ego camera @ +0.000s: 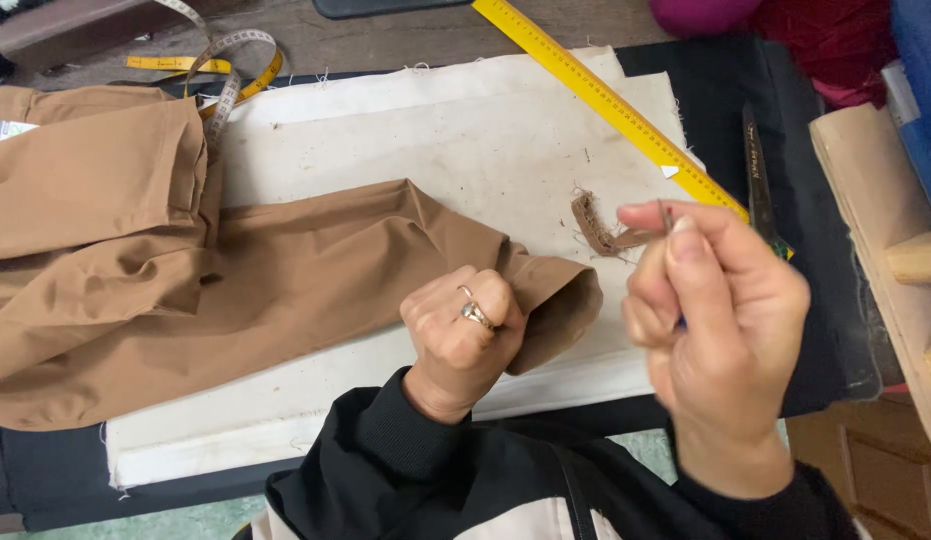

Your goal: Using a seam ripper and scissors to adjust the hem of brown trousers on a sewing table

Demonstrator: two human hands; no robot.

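**Grip on trouser hem and small tool: risk notes**

The left hand is clenching into a fist on the open hem of the brown trousers, bunching the cuff edge between fingers and palm. The right hand is pinching a thin tool between thumb and forefinger, raised clear of the cloth; only its tip is showing, so its kind is uncertain. The trousers are lying across a cream cloth, the leg end sitting near the middle of the table, just in front of the person.

A frayed brown strip is lying on the cream cloth just beyond the cuff, near the yellow ruler. Dark scissors are resting at the right, a tape measure at the upper left.

Judged risks:
- The tool tip is pointing up near the fingers; a slip would likely be pricking the thumb or snagging the weave.
- The fist is pulling the hem tight; too much pull could be distorting or fraying the cut edge.
- The sleeve is hanging close to the strip and could be sweeping it off the cloth.
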